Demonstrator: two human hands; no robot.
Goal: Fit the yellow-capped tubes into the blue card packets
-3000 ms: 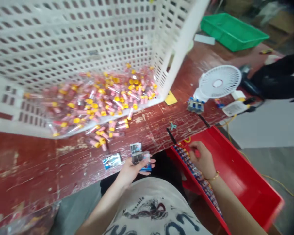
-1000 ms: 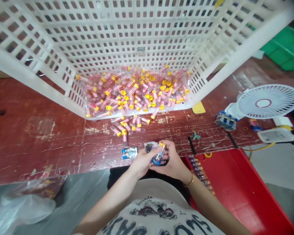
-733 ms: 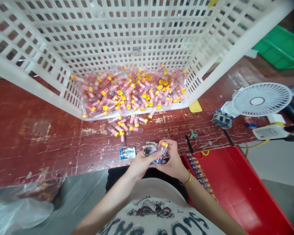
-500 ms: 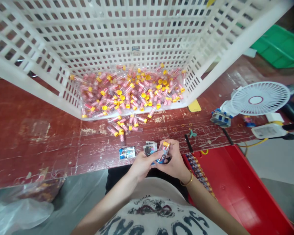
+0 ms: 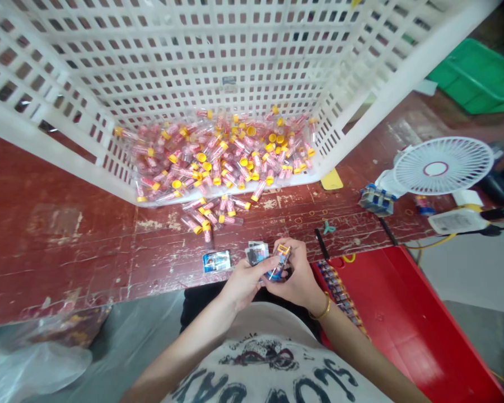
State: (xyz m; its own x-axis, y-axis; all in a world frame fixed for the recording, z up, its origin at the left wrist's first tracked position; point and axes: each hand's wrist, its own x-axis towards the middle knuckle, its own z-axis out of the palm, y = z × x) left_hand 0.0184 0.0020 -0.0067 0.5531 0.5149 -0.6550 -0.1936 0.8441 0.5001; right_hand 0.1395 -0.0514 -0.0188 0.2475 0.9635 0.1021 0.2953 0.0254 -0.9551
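Note:
Close together at the table's front edge, both my hands are closed around one small clear tube with a yellow cap [image 5: 283,250]. A printed blue wrapper surrounds the tube, and dark print now shows over the cap. My left hand [image 5: 244,280] presses its thumb on the tube and also keeps a few flat printed wrappers [image 5: 257,253] fanned out beyond its fingers. The fingers of my right hand [image 5: 300,272] curl round the tube's other side. Left of them, a small stack of blue and silver wrappers [image 5: 217,261] lies on the table. My palms hide the tube's lower end.
A white slatted basket [image 5: 218,50] lies tipped toward me, with many yellow-capped tubes [image 5: 227,159] in it and several spilled before it. On the right are a white fan [image 5: 443,165], a bundle of wrapped tubes [image 5: 377,200], a red tray [image 5: 403,319] and a green bin [image 5: 479,78].
Printed wrapper film now shows over the yellow cap, which looked plain before. Both hands stay almost in place around the tube. The whole view has shifted slightly.

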